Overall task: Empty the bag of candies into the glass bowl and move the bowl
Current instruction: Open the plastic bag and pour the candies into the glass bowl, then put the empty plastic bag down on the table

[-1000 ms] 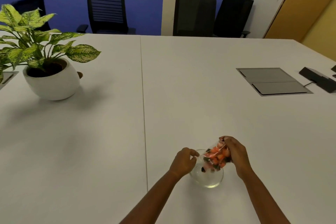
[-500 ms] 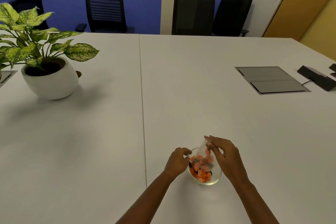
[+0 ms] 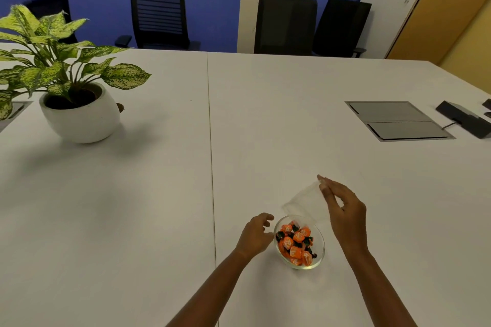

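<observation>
A small glass bowl (image 3: 320, 260) stands on the white table near me, filled with several orange and black wrapped candies (image 3: 295, 243). My right hand (image 3: 344, 212) pinches the bottom corner of a clear plastic bag (image 3: 305, 200), which hangs mouth down just above the bowl's far rim and looks empty. My left hand (image 3: 255, 233) rests beside the bowl's left rim, its fingers loosely curled and touching or nearly touching the glass.
A potted plant in a white pot (image 3: 79, 117) stands at the far left. A grey flap panel (image 3: 398, 119) is set into the table at the right, with a black device (image 3: 463, 118) and cable beyond it. Black office chairs (image 3: 285, 24) line the far edge.
The bag went from full and tilted over the bowl to upside down and empty, lifted by my right hand. The candies dropped into the bowl. My left hand stayed by the rim.
</observation>
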The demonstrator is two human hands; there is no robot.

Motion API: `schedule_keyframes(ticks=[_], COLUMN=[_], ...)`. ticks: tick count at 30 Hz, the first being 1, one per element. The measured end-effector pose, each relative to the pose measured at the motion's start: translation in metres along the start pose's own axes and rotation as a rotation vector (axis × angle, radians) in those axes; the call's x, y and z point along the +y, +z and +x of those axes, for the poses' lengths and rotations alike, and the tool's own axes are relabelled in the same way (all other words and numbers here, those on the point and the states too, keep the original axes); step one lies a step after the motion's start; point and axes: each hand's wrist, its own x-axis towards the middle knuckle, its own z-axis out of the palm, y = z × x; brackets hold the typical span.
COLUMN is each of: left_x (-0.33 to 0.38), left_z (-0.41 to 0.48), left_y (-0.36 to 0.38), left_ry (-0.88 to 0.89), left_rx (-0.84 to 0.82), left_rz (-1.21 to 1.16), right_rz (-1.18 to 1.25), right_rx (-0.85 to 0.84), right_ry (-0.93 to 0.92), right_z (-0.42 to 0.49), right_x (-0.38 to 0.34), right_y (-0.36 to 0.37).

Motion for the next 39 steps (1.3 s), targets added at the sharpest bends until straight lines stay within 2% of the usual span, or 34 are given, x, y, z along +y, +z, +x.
schedule_keyframes(ticks=[2,6,10,13,16,19,20,22,24,25,28,31,34,39], left_x=[0.002,0.005,0.003,-0.002,-0.008,-0.013,-0.015,-0.016,-0.016,-0.015,-0.012,-0.010,-0.015,-0.023], left_z=[-0.003,-0.010,-0.013,-0.013,-0.013,-0.013,-0.013,-0.013,-0.013,-0.012,-0.010,-0.013,-0.017,-0.018], left_y=[-0.003,-0.014,-0.025,-0.038,-0.054,-0.071,-0.077,-0.087,-0.096,-0.100,-0.103,-0.099,-0.091,-0.092], left_ry=[-0.009,-0.002,0.086,0.078,0.099,0.138,0.150,0.174,0.186,0.184,0.097,-0.065,-0.060,-0.075], left_rx=[-0.038,-0.065,0.161,0.318,0.401,0.418,0.408,0.371,0.347,0.354,0.391,0.264,0.144,0.247], left_rz=[-0.085,-0.467,-0.789,-0.832,-0.734,-0.629,-0.593,-0.522,-0.473,-0.471,-0.562,-0.617,-0.619,-0.805], right_rz=[0.166,0.505,0.660,0.686,0.643,0.557,0.510,0.400,0.285,0.244,0.331,0.553,0.594,0.649], right_rx=[0.057,0.080,-0.090,-0.178,-0.139,-0.075,-0.126,-0.353,-0.579,-0.622,-0.510,-0.395,-0.355,-0.261], right_ry=[0.121,0.515,0.864,0.979,0.955,0.755,0.665,0.531,0.482,0.450,0.475,0.669,0.720,0.757], right_z=[0.006,0.013,0.012,0.007,0.001,0.000,0.001,0.005,0.008,0.008,0.011,0.011,0.012,0.009], right_x=[-0.008,-0.020,-0.018,-0.015,-0.011,-0.011,-0.012,-0.018,-0.025,-0.026,-0.028,-0.033,-0.035,-0.035], right_y=[0.006,0.022,0.038,0.050,0.060,0.066,0.068,0.071,0.076,0.080,0.094,0.105,0.114,0.123])
